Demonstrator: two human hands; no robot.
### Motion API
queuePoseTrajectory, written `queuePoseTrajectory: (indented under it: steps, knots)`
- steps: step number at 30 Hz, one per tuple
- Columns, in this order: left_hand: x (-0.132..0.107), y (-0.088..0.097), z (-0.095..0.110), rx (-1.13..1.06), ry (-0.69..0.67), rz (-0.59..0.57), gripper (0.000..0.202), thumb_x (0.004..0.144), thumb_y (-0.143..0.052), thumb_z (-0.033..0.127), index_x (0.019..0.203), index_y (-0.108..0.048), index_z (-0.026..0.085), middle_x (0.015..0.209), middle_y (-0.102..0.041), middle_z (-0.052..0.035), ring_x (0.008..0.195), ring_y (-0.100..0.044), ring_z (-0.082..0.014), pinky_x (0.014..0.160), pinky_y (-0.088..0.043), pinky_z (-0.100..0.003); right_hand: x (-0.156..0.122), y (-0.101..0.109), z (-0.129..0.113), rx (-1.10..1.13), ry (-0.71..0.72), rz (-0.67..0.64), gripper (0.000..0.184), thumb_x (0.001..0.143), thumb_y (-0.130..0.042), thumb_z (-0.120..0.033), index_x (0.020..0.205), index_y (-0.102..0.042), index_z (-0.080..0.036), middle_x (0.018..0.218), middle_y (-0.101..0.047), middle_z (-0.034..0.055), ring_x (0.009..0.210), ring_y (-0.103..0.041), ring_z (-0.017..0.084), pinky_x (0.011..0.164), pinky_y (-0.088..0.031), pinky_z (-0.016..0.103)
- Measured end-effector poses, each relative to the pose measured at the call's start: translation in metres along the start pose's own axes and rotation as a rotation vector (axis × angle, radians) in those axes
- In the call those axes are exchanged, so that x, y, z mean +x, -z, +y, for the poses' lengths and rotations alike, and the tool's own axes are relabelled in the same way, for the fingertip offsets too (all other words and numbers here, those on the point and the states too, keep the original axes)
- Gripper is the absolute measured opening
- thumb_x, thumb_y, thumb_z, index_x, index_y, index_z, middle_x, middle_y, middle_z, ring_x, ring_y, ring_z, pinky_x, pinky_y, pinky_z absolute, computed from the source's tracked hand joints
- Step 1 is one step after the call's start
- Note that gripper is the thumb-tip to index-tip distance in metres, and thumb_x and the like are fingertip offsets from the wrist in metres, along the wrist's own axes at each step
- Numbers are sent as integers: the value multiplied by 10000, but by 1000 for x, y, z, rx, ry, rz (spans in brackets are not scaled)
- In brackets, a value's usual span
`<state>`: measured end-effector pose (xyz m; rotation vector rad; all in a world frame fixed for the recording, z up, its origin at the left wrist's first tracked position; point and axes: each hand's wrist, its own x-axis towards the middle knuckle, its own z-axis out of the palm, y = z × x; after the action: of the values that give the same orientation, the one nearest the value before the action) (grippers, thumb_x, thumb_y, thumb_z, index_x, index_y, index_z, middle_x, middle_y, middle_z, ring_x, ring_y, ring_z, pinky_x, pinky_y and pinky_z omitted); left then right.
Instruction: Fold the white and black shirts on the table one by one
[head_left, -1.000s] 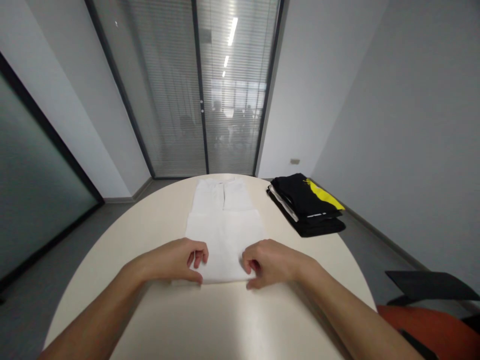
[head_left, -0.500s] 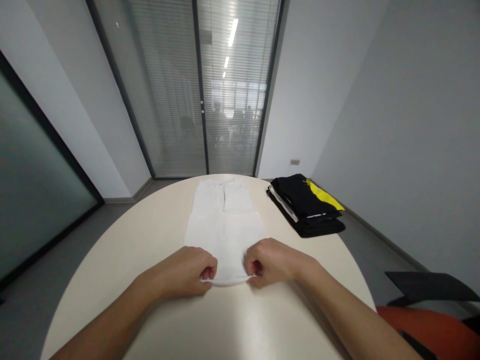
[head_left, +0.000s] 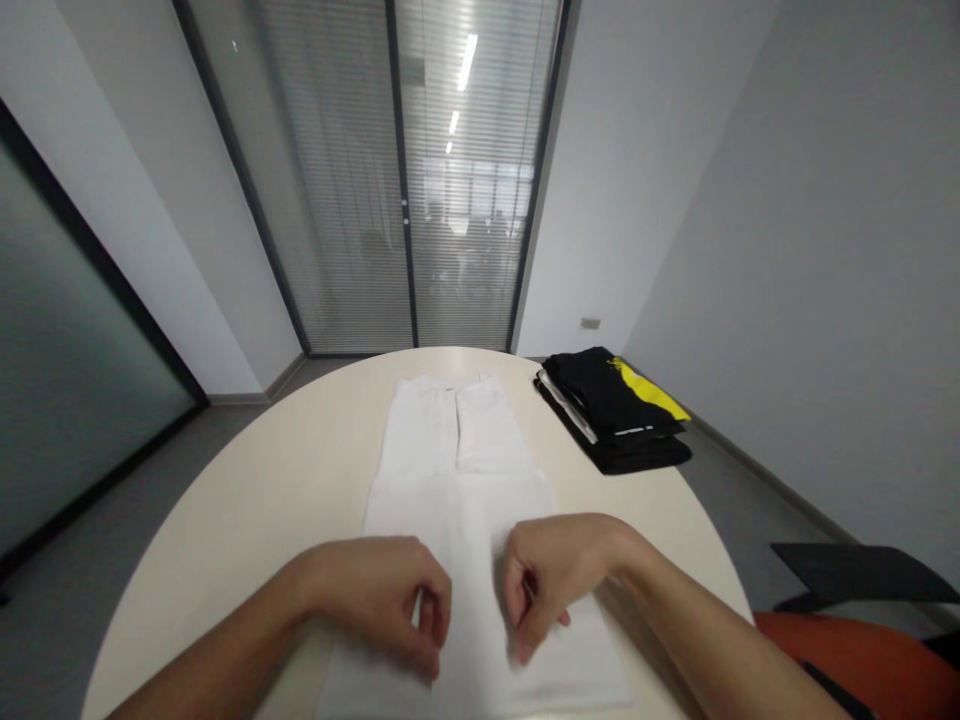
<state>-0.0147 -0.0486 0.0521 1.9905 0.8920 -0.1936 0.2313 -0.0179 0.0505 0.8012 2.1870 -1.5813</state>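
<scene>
A white garment (head_left: 450, 510) lies lengthwise on the table, narrower at the far end and wider towards me; its exact kind is unclear. A slit and a straight fold edge show near its far end. My left hand (head_left: 390, 600) is over the near left part of the garment, fingers curled in and thumb close to them. Over the near right part is my right hand (head_left: 555, 575), bent down at the wrist, its thumb and fingertips drawn together. No cloth is visible between the fingertips of either hand. Both hands are slightly blurred.
The round cream table (head_left: 247, 500) carries a stack of folded dark clothes (head_left: 600, 410) with a yellow patch at the back right. A red and black chair (head_left: 847, 650) stands at the lower right. Glass partitions with blinds (head_left: 337, 180) are behind the table.
The garment has shifted towards me, and its near end now spreads wider and lies flatter. Both hands have come nearer and let go of the hem that they were pinching.
</scene>
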Motion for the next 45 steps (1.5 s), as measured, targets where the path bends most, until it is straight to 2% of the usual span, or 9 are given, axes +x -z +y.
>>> queuePoseTrajectory:
  steps: [6,9,13,18,22,29,33,37,45]
  knots:
    - [10,32,-52,246,-16,738,252,901,-545,346,1070,-703,248,1119,-711,-43,1034,-631,-224,911,-450,-323,4,32,39,-175,107,767,247,854,-666,-396,886,-765,-172,713,-665,7,625,-533,119,572,-378,227]
    - [10,41,-79,304,33,833,337,896,-562,406,1161,-667,227,1208,-679,-79,1120,-605,-262,987,-425,-371,-1,44,53,-362,89,994,203,864,-635,-340,921,-753,-185,817,-692,48,738,-586,166,675,-421,265]
    - [6,45,-94,298,103,765,410,855,-603,492,1135,-678,202,1121,-695,-102,1015,-631,-265,906,-460,-364,-10,52,63,-450,13,1015,230,859,-642,-387,894,-750,-187,868,-695,79,809,-603,203,727,-430,295]
    - [4,45,-90,339,101,689,348,839,-609,479,1030,-701,203,1058,-687,-99,1023,-609,-272,912,-444,-368,-11,52,66,-378,-51,927,304,844,-647,-448,960,-734,-180,825,-682,58,716,-580,179,663,-408,283]
    - [0,45,-85,297,91,652,276,839,-581,394,1006,-667,192,1051,-673,-92,987,-607,-251,885,-440,-348,-13,50,64,-323,-69,891,238,806,-664,-366,938,-694,-170,770,-644,29,670,-539,156,620,-379,268]
    - [-16,55,-76,72,72,555,250,839,-565,388,993,-618,198,837,-614,-4,704,-529,-163,647,-390,-261,-19,52,64,-64,131,804,122,798,-625,-249,887,-594,-173,859,-610,14,747,-520,140,658,-387,247]
    - [-20,61,-78,-30,4,644,290,840,-598,444,987,-630,196,752,-533,26,671,-467,-141,615,-360,-243,-21,55,64,53,234,815,158,819,-630,-279,925,-581,-174,830,-570,2,713,-487,128,635,-380,242]
    - [-22,67,-77,-121,-78,789,347,830,-635,494,1013,-623,199,685,-470,53,612,-415,-120,566,-330,-230,-21,63,62,83,292,943,209,830,-646,-333,960,-585,-181,769,-530,-16,644,-430,113,580,-346,233]
    - [11,108,-94,-385,-176,1138,496,727,-738,522,1067,-618,182,928,-677,-41,818,-630,-186,723,-499,-286,10,122,72,48,388,1303,316,836,-637,-435,1048,-622,-200,877,-612,25,708,-514,151,627,-422,260]
